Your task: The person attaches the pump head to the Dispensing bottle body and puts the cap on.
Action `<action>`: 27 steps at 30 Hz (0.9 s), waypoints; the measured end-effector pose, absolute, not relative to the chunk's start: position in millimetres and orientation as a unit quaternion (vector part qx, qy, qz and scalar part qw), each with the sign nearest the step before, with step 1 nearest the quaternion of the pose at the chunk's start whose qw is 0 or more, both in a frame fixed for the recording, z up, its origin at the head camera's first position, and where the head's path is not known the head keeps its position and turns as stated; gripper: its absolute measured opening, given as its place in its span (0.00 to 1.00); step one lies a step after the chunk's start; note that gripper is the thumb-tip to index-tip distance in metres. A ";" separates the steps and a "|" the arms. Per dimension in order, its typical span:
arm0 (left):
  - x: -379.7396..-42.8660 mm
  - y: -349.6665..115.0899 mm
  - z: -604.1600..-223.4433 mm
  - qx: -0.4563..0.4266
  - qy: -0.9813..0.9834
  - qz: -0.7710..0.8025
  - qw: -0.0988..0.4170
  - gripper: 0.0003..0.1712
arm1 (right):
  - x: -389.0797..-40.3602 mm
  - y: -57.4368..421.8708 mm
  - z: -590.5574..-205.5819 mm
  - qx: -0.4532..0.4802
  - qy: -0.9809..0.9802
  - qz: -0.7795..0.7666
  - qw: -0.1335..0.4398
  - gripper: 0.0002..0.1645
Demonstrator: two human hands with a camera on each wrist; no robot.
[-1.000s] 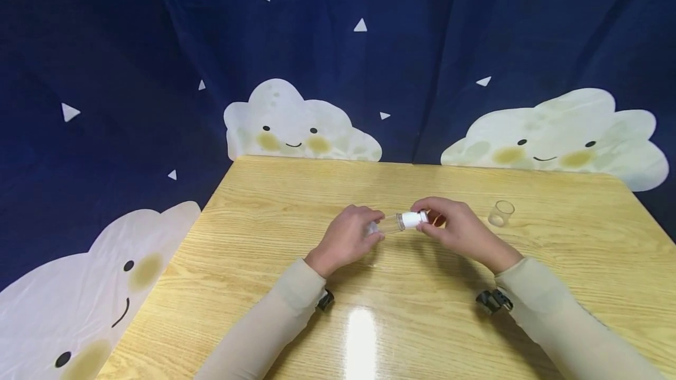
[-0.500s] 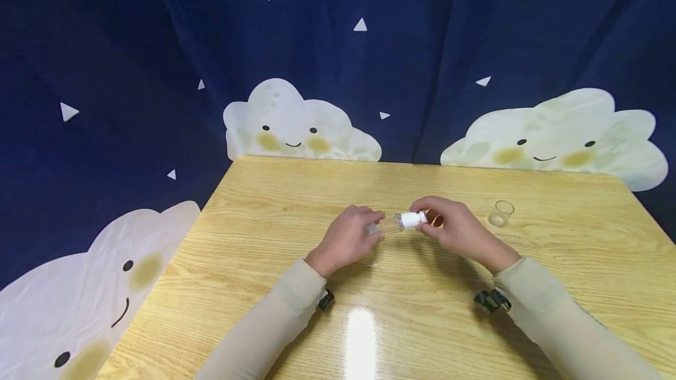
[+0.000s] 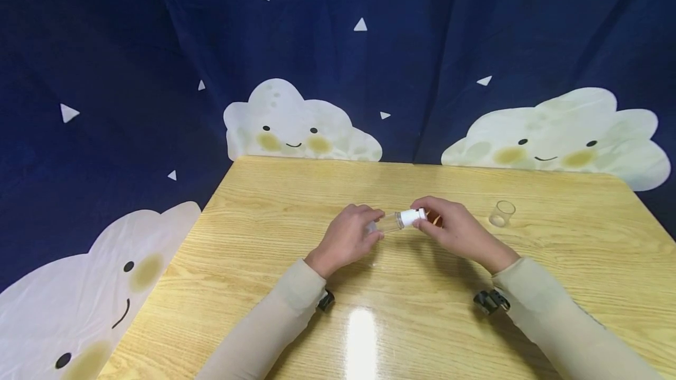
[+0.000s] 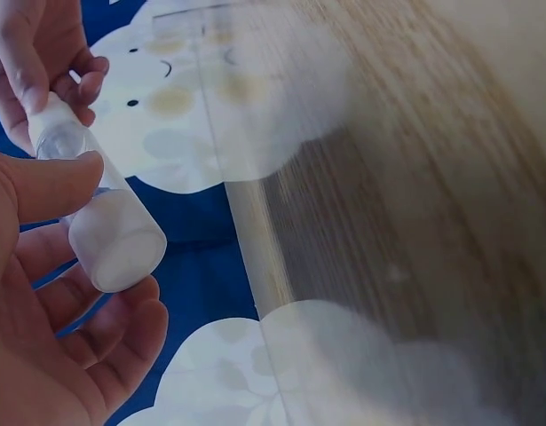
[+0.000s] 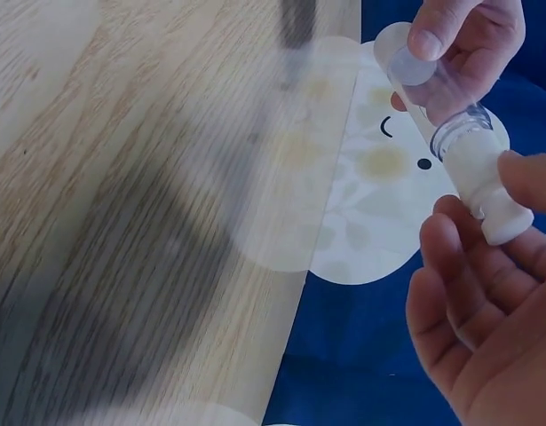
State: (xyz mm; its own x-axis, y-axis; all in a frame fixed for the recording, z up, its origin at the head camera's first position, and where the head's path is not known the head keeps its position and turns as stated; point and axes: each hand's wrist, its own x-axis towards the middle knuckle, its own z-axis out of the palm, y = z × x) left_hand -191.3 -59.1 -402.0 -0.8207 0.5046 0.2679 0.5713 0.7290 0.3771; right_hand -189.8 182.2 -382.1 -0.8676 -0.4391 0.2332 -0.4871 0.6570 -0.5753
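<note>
A clear cylindrical pump bottle (image 3: 391, 223) with a white top (image 3: 409, 217) lies nearly level between both hands, tilted slightly up to the right over the table. My left hand (image 3: 347, 238) grips the bottle's lower end, thumb on one side and fingers on the other. In the left wrist view its whitish base (image 4: 122, 248) faces the camera. My right hand (image 3: 458, 228) pinches the white top near its tip between thumb and fingers. The right wrist view shows the white collar (image 5: 472, 164) seated at the bottle's clear neck. Some way right of the right hand, a clear cap (image 3: 501, 214) rests on the table.
The wooden table (image 3: 296, 192) spreads beneath both forearms. A dark blue curtain (image 3: 327, 46) with smiling clouds hangs behind and left of it. A dark wrist device (image 3: 492, 301) is strapped at the right sleeve, another (image 3: 326, 299) at the left.
The right thumb and fingers have shifted slightly on the white top, the thumb now covering more of it. The left hand and the clear cap stay where they were.
</note>
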 end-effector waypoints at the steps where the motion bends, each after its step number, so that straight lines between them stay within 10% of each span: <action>1: -191.2 -59.0 -402.0 -0.290 -0.927 -0.226 0.076 0.23 | -189.9 181.8 -381.9 0.253 -0.911 0.324 0.034 0.10; 27: -192.4 -66.0 -401.6 -0.296 -0.920 -0.246 0.067 0.23 | -189.3 192.0 -383.2 0.257 -0.906 0.334 0.022 0.31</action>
